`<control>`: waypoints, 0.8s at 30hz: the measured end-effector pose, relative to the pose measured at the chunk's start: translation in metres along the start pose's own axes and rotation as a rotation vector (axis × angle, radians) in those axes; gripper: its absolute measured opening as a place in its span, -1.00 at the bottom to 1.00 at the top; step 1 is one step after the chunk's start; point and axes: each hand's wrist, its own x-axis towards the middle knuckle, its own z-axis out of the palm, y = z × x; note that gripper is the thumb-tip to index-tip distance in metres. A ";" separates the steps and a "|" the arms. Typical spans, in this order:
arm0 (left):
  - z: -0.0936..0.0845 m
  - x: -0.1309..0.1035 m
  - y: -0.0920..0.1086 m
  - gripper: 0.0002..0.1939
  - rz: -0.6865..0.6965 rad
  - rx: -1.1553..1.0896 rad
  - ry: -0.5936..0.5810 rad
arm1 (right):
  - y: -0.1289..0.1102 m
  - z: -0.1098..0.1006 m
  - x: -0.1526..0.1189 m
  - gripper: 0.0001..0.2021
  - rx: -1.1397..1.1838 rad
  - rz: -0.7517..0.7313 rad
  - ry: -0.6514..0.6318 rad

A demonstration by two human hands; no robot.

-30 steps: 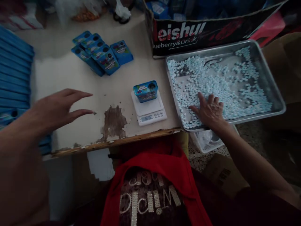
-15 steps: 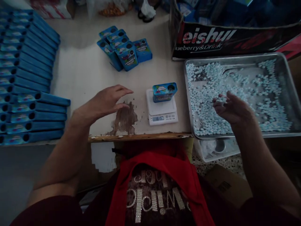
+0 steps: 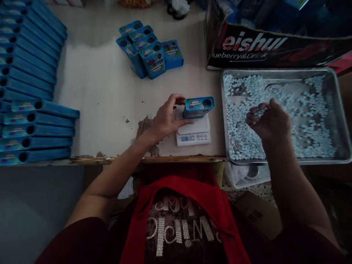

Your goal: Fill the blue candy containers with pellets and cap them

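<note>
A small blue box (image 3: 199, 107) with a dark round hole in its top stands on a white digital scale (image 3: 194, 138). My left hand (image 3: 169, 119) is at the box's left end, thumb and fingers apart on either side of it; whether they press on it is hard to tell. Over the metal tray (image 3: 280, 161) of pale blue and white candies (image 3: 244, 141), my right hand (image 3: 268, 119) is cupped around several candies, palm partly up.
Several blue boxes (image 3: 154, 60) stand behind the scale to the left. Rows of blue boxes (image 3: 41, 123) line the left side. A black printed carton (image 3: 247, 47) rises behind the tray. The table's worn front edge (image 3: 165, 159) runs near my body.
My left hand has moved right, from the bare table to the box on the scale. My right hand stays over the tray, turned slightly, with candies in it. The view has shifted a little.
</note>
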 end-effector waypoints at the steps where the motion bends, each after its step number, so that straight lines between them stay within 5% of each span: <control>1: 0.008 0.002 -0.001 -0.27 0.005 -0.031 0.013 | 0.002 0.003 0.001 -0.55 -0.037 -0.077 0.014; 5: 0.022 0.019 0.000 -0.45 0.074 -0.118 -0.003 | 0.009 0.008 0.001 -0.55 -0.226 -0.296 -0.002; 10: 0.012 0.042 0.015 -0.51 0.175 0.021 -0.083 | 0.016 0.017 0.006 -0.53 -0.126 -0.279 0.064; 14: 0.022 0.065 0.052 -0.67 0.360 0.347 -0.132 | 0.012 0.035 0.003 -0.37 0.077 0.028 -0.107; 18: 0.064 0.085 0.092 -0.70 0.592 0.590 -0.222 | 0.003 0.043 -0.004 -0.36 0.314 0.390 -0.261; 24: 0.105 0.098 0.096 -0.70 0.744 0.669 -0.284 | 0.003 0.035 -0.004 -0.43 0.601 0.584 -0.161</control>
